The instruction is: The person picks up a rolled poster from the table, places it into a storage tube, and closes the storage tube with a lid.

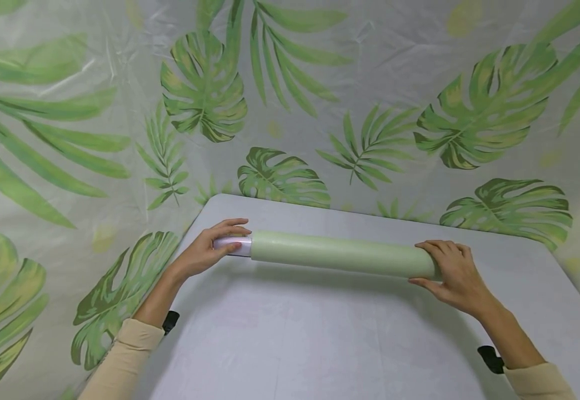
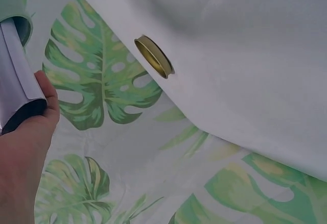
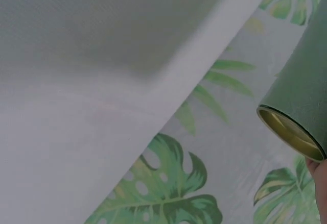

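Note:
A long pale green tube is held level above the white table, its right end tilted slightly lower in the head view. My left hand grips a rolled-up sheet, white outside and dark inside, which sticks out of the tube's left end. Thumb and fingers lie on opposite sides of the roll. At the other end, my right hand wraps around the tube. The right wrist view shows that end with a gold-coloured rim. A round gold-coloured lid lies by the table's edge in the left wrist view.
The white table has rounded far corners and spreads beneath both hands. Behind and beside it hangs a greyish sheet with green leaf prints. Dark pieces at the wrists sit near the beige sleeves.

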Motion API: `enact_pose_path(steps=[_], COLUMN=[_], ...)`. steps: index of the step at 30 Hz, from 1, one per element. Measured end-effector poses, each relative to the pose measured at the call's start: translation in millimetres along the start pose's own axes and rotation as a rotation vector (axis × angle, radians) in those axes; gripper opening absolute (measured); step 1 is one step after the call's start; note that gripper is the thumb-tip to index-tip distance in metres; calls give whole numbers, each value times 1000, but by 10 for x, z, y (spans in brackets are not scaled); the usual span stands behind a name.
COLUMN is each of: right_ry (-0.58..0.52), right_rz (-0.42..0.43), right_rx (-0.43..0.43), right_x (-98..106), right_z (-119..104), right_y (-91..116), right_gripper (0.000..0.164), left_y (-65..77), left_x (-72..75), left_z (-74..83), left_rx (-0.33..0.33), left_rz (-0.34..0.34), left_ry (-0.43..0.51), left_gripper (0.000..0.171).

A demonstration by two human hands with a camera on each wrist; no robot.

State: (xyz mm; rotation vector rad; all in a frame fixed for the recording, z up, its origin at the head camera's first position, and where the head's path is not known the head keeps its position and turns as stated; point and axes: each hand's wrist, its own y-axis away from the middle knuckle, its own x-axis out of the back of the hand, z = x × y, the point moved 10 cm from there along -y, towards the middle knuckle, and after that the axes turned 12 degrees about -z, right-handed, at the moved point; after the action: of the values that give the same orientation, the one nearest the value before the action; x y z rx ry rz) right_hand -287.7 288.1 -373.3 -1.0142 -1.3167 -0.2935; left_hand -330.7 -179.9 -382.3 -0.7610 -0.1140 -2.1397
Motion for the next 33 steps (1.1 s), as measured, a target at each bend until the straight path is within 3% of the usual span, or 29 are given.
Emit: enact_pose_path(steps=[3, 10, 16, 25, 33], right_ry=[-3, -11, -9, -2, 4], right_rz=[14, 46, 61, 69, 71], right_rx=[8, 14, 1, -6, -16], right_x=[24, 82, 97, 96, 104], right_z=[-16, -66, -49, -20, -23], right_y=[-9, -34, -38, -19, -18], right_gripper=[89, 91, 90, 91, 91], left_y=[8, 40, 93, 207, 302], left_x=[12, 62, 154, 298, 313], left_z=[-11, -130, -210, -332, -414], left_rx=[9, 96, 108, 201, 292], left_rz=[15, 61, 116, 182, 178], left_ry=[-6, 77, 139, 75, 53], left_gripper=[38, 48, 47, 45, 47])
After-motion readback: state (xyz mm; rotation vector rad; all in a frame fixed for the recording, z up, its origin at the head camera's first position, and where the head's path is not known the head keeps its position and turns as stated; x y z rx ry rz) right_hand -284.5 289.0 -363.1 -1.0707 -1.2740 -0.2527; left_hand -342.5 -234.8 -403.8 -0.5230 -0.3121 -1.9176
